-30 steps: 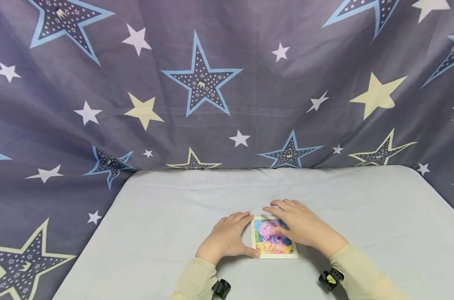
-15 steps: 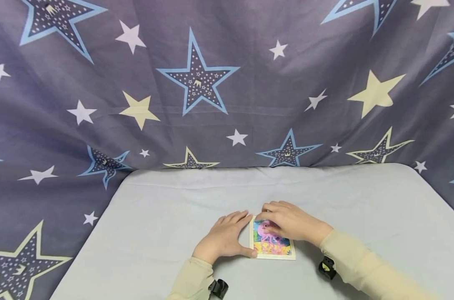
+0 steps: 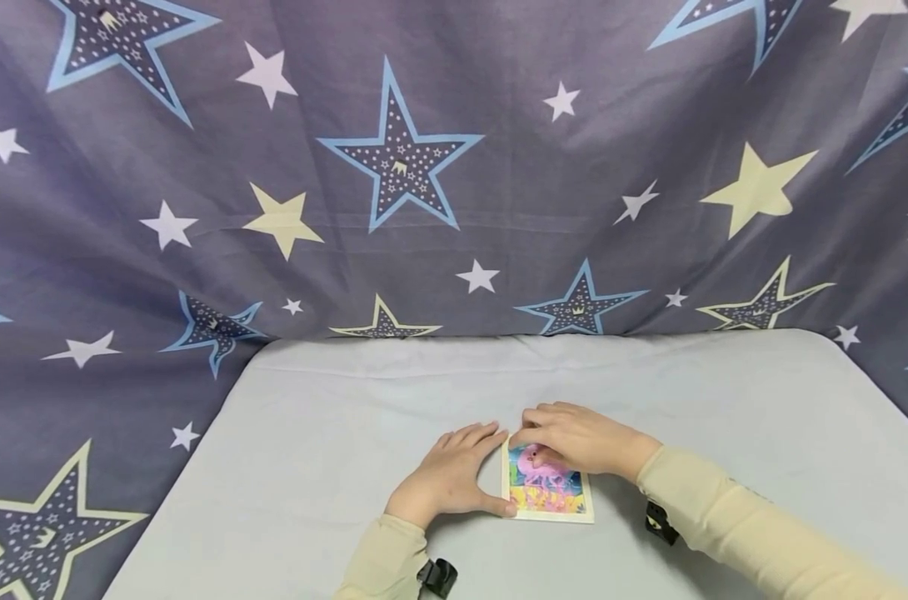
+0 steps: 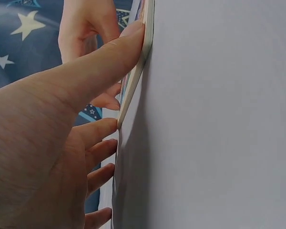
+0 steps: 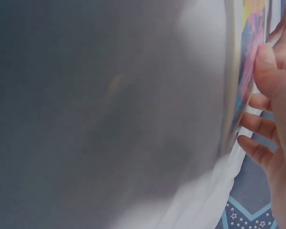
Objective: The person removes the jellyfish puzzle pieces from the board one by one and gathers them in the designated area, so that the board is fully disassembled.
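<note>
A small square picture board [image 3: 551, 517] with a pale rim and a pink octopus picture lies on the grey surface. My left hand [image 3: 448, 475] spans its left edge, thumb on the near left corner and fingertips by the far left corner. In the left wrist view the thumb rests on the board's rim [image 4: 137, 71], fingers fairly straight. My right hand [image 3: 585, 440] lies over the far part, covering the far right corner. Its thumb touches the picture [image 5: 251, 45] in the right wrist view, and its bent fingers reach the far edge. Nothing is visible between thumb and fingers.
The board lies on a grey cloth-covered table [image 3: 364, 400] with rounded far corners. A dark curtain [image 3: 499, 192] printed with stars hangs behind it and along the left side. A black wrist strap device [image 3: 439, 577] sits at the left sleeve, another [image 3: 660, 523] at the right.
My right hand has moved slightly left over the board, and its fingers have drawn in towards the far left corner. My left hand stays at the left edge.
</note>
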`<move>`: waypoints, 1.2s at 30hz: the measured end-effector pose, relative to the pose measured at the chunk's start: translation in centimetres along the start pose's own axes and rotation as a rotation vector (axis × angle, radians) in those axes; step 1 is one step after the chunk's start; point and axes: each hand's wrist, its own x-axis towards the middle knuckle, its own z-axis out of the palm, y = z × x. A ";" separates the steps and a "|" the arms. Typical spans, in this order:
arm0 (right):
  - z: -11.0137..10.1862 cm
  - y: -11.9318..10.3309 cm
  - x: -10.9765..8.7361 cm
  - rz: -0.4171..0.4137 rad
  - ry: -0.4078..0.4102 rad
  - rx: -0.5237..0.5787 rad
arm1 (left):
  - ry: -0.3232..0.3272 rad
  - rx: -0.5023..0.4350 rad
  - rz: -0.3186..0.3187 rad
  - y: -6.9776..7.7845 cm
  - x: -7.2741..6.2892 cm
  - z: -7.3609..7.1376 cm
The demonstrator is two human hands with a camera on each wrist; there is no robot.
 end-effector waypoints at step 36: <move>0.0 -1.1 -0.1 0.029 -0.012 -0.176 | 0.017 -0.019 -0.005 0.0 0.3 0.3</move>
